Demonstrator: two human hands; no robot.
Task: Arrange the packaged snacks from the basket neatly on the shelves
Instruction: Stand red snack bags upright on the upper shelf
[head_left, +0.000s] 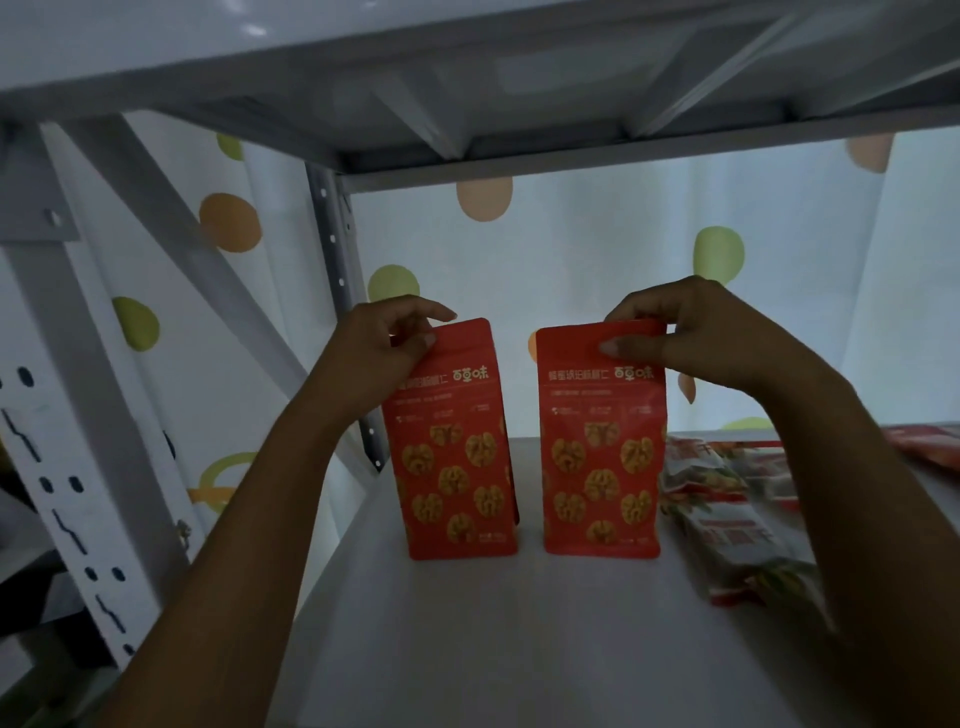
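Note:
Two red walnut snack bags stand upright side by side on the white shelf (467, 649), a small gap between them. My left hand (374, 353) pinches the top left corner of the left bag (457, 467). My right hand (691, 332) pinches the top right edge of the right bag (602, 457). Both bags rest with their bottoms on the shelf board. The basket is out of view.
Several red and white snack packets (727, 509) lie flat on the shelf just right of the right bag. Another red packet (924, 447) lies at the far right. The upper shelf board (519, 93) hangs close overhead. A grey upright post (337, 291) stands behind the left bag.

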